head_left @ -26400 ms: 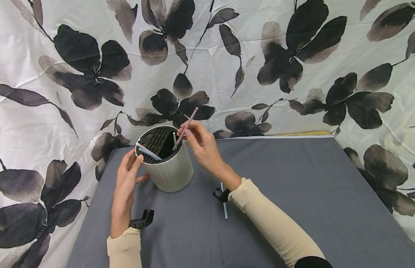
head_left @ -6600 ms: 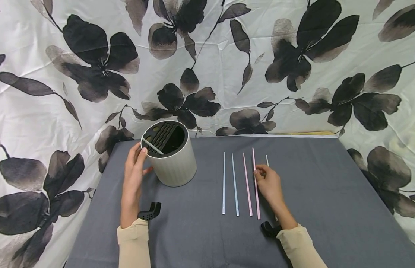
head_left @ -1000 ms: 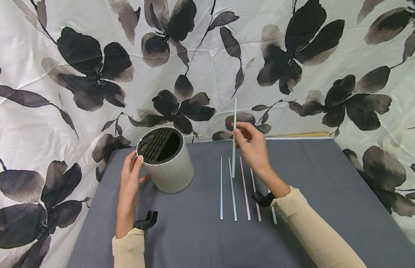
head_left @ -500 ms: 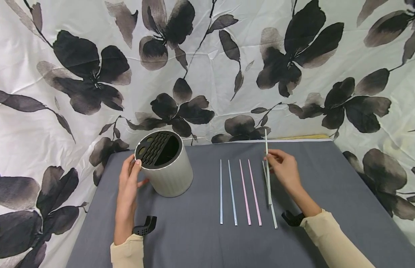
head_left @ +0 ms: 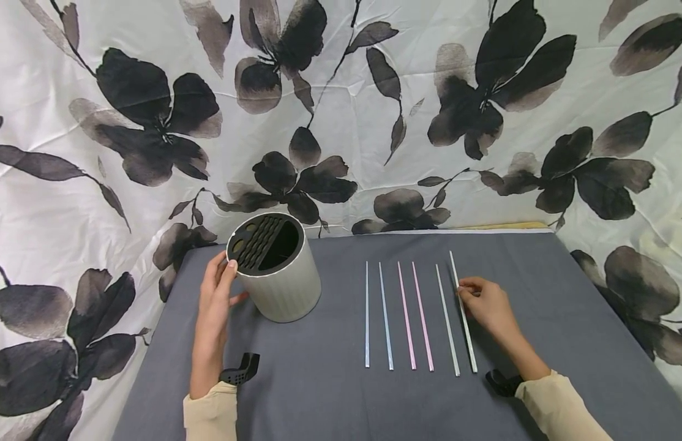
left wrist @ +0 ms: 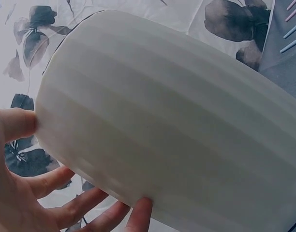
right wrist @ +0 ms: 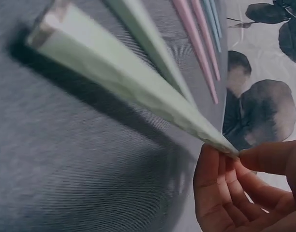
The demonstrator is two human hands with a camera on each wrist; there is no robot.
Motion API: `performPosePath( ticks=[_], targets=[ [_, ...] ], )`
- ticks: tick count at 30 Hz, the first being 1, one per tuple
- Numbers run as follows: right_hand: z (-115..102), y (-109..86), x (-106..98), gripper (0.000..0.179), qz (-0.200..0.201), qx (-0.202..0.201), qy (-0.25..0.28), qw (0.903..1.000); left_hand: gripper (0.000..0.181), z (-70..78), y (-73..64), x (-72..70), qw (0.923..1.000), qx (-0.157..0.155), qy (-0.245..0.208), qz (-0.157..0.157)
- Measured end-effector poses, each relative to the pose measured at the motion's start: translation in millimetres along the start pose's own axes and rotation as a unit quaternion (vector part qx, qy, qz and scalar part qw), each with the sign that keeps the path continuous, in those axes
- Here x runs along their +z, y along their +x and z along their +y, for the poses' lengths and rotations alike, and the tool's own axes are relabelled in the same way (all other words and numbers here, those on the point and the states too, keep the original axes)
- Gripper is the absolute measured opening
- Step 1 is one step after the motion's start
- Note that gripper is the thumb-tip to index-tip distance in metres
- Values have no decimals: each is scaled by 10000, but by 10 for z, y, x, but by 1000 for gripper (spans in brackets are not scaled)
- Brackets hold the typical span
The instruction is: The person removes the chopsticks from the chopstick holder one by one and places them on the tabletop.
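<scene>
My left hand (head_left: 211,312) holds the near left side of a pale ribbed utensil holder (head_left: 280,294), thumb at its rim. Its black slotted insert (head_left: 251,248) faces up, with nothing standing in the visible slots. With thumb and fingertips, my right hand (head_left: 490,306) pinches a pale green chopstick (head_left: 466,329) low over the cloth; the right wrist view shows its thick squared end. Just left of it lies another green chopstick (head_left: 447,320). Further left are two pink chopsticks, a right one (head_left: 422,316) and a left one (head_left: 406,315), then two blue chopsticks, including the leftmost one (head_left: 367,315).
A grey cloth (head_left: 330,392) covers the table. White fabric with dark flowers (head_left: 385,128) hangs behind and at both sides. A yellow strip (head_left: 506,225) shows along the table's back edge.
The green chopstick, held upright near the middle a second ago, has moved right and down beside its match. Much earlier, chopsticks stood in the holder; now several lie in a row. The left hand stays.
</scene>
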State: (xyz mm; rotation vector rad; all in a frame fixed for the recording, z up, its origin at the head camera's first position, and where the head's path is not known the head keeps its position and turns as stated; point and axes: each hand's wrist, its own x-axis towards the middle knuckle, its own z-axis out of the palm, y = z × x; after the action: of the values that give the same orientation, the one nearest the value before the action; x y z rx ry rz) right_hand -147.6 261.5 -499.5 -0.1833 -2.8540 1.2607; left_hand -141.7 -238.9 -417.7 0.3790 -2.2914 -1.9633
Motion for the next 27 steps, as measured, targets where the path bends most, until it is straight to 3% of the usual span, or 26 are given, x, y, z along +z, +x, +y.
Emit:
performPosePath(
  ticks=[15, 21, 27],
  targets=[
    [199, 38, 95, 27, 230, 112, -634, 9977, 62, -46, 140, -56, 9994, 155, 269, -144],
    [209, 84, 177, 21, 368, -146, -963, 9946, 57, -154, 123, -142, 9988, 368, 317, -104],
    [227, 79, 152, 22, 109, -104, -628, 9979, 51, -275, 48, -321, 9926, 932, 707, -317]
  ],
)
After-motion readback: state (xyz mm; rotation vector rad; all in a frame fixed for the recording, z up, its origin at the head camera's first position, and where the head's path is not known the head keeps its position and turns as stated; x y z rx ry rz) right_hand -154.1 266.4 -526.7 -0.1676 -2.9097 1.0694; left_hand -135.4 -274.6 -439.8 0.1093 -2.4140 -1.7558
